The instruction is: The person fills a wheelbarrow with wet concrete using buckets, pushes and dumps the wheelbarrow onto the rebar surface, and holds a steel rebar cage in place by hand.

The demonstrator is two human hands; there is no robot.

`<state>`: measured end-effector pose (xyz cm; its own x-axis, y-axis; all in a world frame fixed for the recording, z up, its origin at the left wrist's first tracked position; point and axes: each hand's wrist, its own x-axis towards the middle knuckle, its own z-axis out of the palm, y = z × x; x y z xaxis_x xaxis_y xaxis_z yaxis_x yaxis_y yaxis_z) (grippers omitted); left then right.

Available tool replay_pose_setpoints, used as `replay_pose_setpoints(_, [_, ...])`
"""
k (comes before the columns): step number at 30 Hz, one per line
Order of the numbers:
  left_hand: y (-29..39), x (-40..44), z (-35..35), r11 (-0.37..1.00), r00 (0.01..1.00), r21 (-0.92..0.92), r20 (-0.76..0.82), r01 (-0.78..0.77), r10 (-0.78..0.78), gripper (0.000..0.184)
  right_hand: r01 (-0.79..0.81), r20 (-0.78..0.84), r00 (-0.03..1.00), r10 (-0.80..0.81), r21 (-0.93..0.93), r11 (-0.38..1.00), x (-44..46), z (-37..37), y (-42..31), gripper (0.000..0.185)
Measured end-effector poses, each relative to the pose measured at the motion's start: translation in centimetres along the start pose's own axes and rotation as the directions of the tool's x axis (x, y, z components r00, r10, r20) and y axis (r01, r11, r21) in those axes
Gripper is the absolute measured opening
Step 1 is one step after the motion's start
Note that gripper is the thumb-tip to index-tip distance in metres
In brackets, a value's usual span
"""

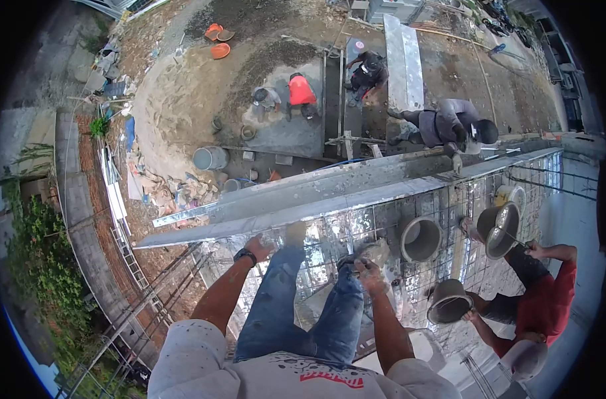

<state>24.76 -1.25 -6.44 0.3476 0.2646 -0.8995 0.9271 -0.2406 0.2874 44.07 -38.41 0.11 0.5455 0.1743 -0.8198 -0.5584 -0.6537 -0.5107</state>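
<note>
My left hand (259,249), with a dark watch on its wrist, is beside my left knee, close to the long grey formwork board (296,209). Its fingers look loosely apart, with nothing visible in them. Beside my other knee, my right hand (370,274) has its fingers curled in. Something small and dark shows by those fingers, too unclear to name. Under and around my legs lies a grid of steel rebar (329,229) over shiny sheeting. To the right of my right hand stands a round mortar bucket (420,239).
At right, a person in red (549,299) handles a tilted bucket (449,302) and another bucket (502,229). A person in grey (452,126) leans over the board's far side. Several people work on the ground below, beyond the edge. Bamboo poles (143,302) stand at left.
</note>
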Motion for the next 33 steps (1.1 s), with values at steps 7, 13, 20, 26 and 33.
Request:
replay_pose_setpoints(7, [8.3, 3.2, 3.3, 0.934, 0.977, 0.291, 0.026, -0.209, 0.210, 0.081, 0.028, -0.251, 0.966, -0.068, -0.161, 0.987, -2.6, -5.6, 4.8, 0.037])
replay_pose_setpoints(13, [19.0, 3.4, 7.8, 0.831, 0.918, 0.407, 0.045, -0.378, 0.395, 0.074, -0.077, -0.251, 0.960, 0.127, 0.200, 0.977, -5.3, -5.1, 9.5, 0.065])
replay_pose_setpoints(20, [31.3, 1.4, 18.8, 0.746, 0.818, 0.335, 0.234, -0.575, 0.525, 0.064, -0.147, -0.228, 0.941, 0.250, 0.392, 0.908, -7.0, -7.3, 19.0, 0.063])
replay_pose_setpoints(26, [39.9, -5.4, 30.9, 0.750, 0.772, 0.329, 0.524, -0.574, 0.360, 0.054, -0.137, -0.248, 0.878, 0.409, 0.688, 0.713, -12.7, -15.0, 22.2, 0.046])
replay_pose_setpoints(33, [39.4, -10.8, 40.8, 0.038, 0.584, 0.585, 0.811, -0.810, -0.038, 0.092, -0.154, -0.227, 0.783, 0.579, 0.831, 0.534, -17.0, -19.1, 26.9, 0.045])
